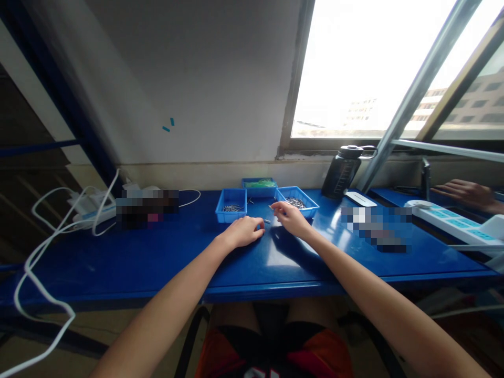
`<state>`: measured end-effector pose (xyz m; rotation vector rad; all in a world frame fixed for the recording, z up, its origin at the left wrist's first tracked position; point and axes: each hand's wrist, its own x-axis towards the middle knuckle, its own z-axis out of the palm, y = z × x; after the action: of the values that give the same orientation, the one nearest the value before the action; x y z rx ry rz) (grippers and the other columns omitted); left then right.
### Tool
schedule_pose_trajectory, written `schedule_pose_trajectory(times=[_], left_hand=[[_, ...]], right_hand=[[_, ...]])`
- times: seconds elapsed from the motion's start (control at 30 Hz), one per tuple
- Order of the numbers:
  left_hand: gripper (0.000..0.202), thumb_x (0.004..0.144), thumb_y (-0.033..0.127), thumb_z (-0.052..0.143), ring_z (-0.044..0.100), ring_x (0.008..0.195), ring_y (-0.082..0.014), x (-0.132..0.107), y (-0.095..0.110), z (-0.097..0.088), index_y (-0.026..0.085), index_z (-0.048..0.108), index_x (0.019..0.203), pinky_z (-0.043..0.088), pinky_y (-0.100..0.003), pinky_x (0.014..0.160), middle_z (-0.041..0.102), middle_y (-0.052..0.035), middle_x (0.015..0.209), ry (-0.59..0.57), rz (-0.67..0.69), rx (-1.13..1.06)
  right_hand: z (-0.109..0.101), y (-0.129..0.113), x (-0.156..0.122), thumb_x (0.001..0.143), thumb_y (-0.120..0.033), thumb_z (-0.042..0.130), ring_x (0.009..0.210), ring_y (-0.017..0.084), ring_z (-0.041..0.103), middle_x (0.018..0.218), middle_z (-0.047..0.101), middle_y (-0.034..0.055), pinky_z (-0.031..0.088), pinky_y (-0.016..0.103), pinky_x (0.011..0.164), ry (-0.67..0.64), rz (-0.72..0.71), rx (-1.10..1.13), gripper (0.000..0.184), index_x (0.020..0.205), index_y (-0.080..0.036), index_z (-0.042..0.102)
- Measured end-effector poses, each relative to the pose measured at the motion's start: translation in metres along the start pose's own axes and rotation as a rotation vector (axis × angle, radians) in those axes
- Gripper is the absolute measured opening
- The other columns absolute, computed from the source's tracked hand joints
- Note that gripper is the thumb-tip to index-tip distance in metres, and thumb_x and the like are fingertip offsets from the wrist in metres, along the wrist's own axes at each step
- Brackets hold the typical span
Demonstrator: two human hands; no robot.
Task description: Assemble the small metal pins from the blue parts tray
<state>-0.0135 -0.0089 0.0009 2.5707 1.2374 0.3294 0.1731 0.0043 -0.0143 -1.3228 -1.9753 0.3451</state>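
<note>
My left hand (244, 232) rests low over the blue table with its fingers curled. A small silver pin-like metal piece (268, 221) sticks out at its fingertips. Just right of it, my right hand (290, 218) is raised a little, thumb and fingers pinched together; what they hold is too small to make out. Behind my left hand stands a blue tray (232, 217) with many thin metal pieces (233, 208). Another blue tray (311, 211) with similar pieces is behind my right hand, which partly hides it. Between and behind them, a third tray (260, 192) holds green items (260, 183).
A black water bottle (342, 172) stands by the window. White cables (29, 268) and a power strip (96, 214) lie at the left. At the right are a white flat device (360, 199), another power strip (457, 220) and another person's hand (462, 191). Blurred items lie on both sides.
</note>
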Motion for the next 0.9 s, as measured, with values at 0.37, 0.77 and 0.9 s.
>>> schedule_pose_trajectory(times=[0.37,0.77,0.9], left_hand=[[0.036,0.08,0.043,0.042,0.058,0.079,-0.0193,0.005,-0.0056,0.0063,0.019,0.057,0.103,0.041,-0.023,0.064,0.063,-0.0082,0.09,0.038,-0.097,0.033],[0.027,0.081,0.035,0.039,0.057,0.072,-0.0175,0.004,-0.0057,0.0053,0.021,0.059,0.092,0.039,-0.023,0.059,0.063,-0.0058,0.084,0.054,-0.035,0.05],[0.032,0.08,0.041,0.04,0.057,0.072,-0.0177,0.005,-0.006,0.007,0.021,0.057,0.098,0.039,-0.023,0.058,0.063,-0.006,0.082,0.069,-0.055,0.038]], right_hand=[[-0.0029,-0.003,-0.006,0.071,-0.01,0.045,0.071,0.012,0.054,0.079,0.061,0.0034,0.04,0.022,0.069,-0.249,-0.187,-0.227,0.027,0.088,-0.017,0.065],[-0.0001,-0.0039,-0.0065,0.077,-0.011,0.042,0.077,0.013,0.057,0.087,0.064,0.0048,0.042,0.023,0.072,-0.227,-0.211,-0.208,0.027,0.093,-0.016,0.064],[0.0009,-0.0039,-0.0073,0.076,-0.012,0.044,0.078,0.014,0.058,0.086,0.065,0.0041,0.042,0.023,0.071,-0.217,-0.214,-0.166,0.026,0.094,-0.017,0.062]])
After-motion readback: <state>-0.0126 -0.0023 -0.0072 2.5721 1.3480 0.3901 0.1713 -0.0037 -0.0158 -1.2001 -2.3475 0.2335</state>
